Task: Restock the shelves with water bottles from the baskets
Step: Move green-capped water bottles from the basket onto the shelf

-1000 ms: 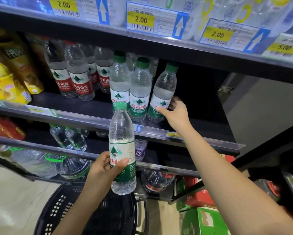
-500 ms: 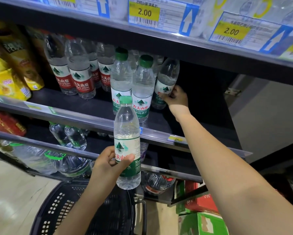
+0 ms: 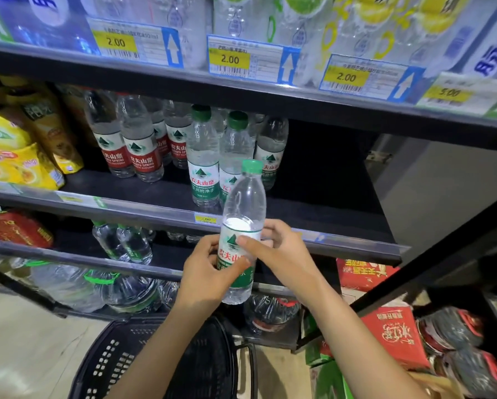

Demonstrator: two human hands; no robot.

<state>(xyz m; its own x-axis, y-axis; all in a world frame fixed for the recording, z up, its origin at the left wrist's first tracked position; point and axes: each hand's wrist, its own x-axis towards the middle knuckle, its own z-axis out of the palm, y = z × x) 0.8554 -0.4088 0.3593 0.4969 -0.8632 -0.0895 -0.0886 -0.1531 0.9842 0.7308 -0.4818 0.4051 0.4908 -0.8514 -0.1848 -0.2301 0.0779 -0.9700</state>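
right hand (image 3: 282,251): off shelf (image 3: 313,214), joined left hand (image 3: 210,272) | fingers of both curl round bottle (image 3: 243,214)

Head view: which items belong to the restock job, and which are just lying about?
Job: held bottle, gripped by left hand and right hand; green-label bottles on the middle shelf; black basket.
Lying about: yellow snack bags; red cartons; price tags.
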